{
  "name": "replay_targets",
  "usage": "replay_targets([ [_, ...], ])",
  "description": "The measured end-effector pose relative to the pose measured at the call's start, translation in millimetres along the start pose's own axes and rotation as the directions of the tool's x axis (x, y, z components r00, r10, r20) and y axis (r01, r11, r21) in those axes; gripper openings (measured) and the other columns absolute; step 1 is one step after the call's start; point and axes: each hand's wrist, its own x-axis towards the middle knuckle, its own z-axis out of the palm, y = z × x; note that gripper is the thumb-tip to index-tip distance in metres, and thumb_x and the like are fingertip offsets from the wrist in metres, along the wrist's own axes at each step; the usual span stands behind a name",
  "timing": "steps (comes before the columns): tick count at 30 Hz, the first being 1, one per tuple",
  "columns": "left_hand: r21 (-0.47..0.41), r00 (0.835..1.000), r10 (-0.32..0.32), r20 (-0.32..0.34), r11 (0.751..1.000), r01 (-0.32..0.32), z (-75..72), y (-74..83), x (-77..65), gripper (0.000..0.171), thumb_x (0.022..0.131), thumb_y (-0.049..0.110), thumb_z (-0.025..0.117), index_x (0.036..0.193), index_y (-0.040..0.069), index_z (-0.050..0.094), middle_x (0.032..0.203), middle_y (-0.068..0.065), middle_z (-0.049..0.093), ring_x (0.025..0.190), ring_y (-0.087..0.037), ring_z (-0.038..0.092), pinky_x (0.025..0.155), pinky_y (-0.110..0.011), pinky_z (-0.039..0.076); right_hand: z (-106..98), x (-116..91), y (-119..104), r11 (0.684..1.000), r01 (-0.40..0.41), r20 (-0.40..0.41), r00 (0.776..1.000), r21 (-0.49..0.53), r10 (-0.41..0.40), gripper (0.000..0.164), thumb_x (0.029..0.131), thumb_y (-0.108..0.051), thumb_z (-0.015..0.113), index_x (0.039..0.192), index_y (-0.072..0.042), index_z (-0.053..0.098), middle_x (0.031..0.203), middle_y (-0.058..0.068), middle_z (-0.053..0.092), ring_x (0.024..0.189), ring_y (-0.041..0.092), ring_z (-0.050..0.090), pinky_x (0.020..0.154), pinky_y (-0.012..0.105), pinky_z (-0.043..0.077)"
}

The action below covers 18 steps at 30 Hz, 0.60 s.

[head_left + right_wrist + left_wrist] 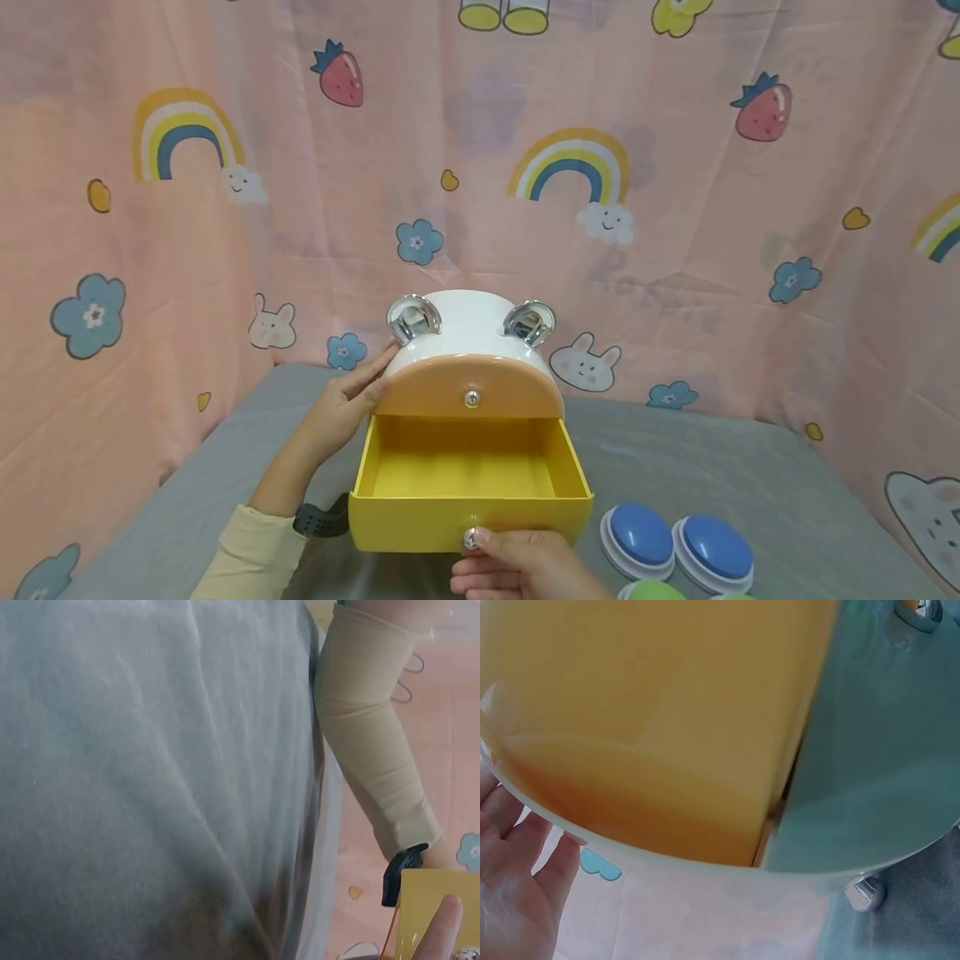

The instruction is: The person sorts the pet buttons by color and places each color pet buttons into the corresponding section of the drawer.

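Observation:
A white rounded drawer box (472, 321) with two silver ears stands on the grey cloth. Its yellow drawer (412, 525) is pulled far out and holds nothing. My right hand (536, 567) pinches the drawer's silver knob (470, 538) between thumb and finger. Extended fingers of my left hand (341, 412) rest against the box's left side, also visible in the left wrist view beside the white shell edge. Above, an orange drawer (435, 387) with its own knob is closed. Below the yellow drawer, the left wrist view shows a teal front (870, 772).
Two blue push buttons (641, 535) with white bases lie right of the drawer, near my right hand. Partly cut-off green buttons (654, 591) sit in front of them. A patterned pink curtain (480, 100) hangs behind and around the grey cloth (712, 467).

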Motion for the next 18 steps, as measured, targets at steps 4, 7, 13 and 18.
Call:
replay_targets([
  [4,0.005,1.0,-0.001,0.002,1.0,0.001,-0.5,0.8,-0.7,0.051,0.106,0.03,0.048,0.154,0.017,0.038,0.165,-0.002,0.026,0.153,-0.03,0.024,0.118,-0.05,0.028,5,-4,3,1.0,-0.017,-0.042,0.999,-0.012,0.016,0.043,0.096,-0.034,0.065,0.116,0.004,0.068,0.096,0.008,0.078,0.093,0.02,0.076,0.088,0.034,0.06],
  [7,0.01,1.0,0.001,0.007,1.0,-0.001,-0.5,1.0,-1.1,0.052,0.106,0.031,0.047,0.154,0.017,0.037,0.165,-0.003,0.026,0.153,-0.032,0.024,0.118,-0.051,0.029,9,-7,4,0.999,-0.031,-0.081,0.996,-0.031,0.028,0.042,0.095,-0.034,0.067,0.113,0.003,0.07,0.095,0.007,0.078,0.092,0.02,0.076,0.087,0.035,0.061],
  [13,0.011,1.0,0.003,0.009,1.0,-0.004,-0.9,1.9,-0.8,0.052,0.106,0.03,0.047,0.155,0.016,0.036,0.165,-0.004,0.026,0.153,-0.032,0.024,0.119,-0.051,0.028,12,-15,8,0.998,-0.058,-0.07,0.996,0.011,0.058,0.036,0.092,-0.035,0.07,0.104,-0.001,0.074,0.089,0.003,0.079,0.082,0.013,0.076,0.083,0.03,0.062],
  [18,0.02,1.0,0.004,0.01,1.0,-0.005,-0.9,2.5,-0.7,0.052,0.106,0.03,0.048,0.154,0.016,0.037,0.165,-0.004,0.027,0.153,-0.033,0.024,0.118,-0.052,0.029,11,-20,15,0.997,-0.035,-0.018,0.999,0.07,0.037,0.034,0.093,-0.034,0.07,0.1,-0.001,0.075,0.088,0.002,0.078,0.08,0.01,0.075,0.079,0.025,0.061],
])
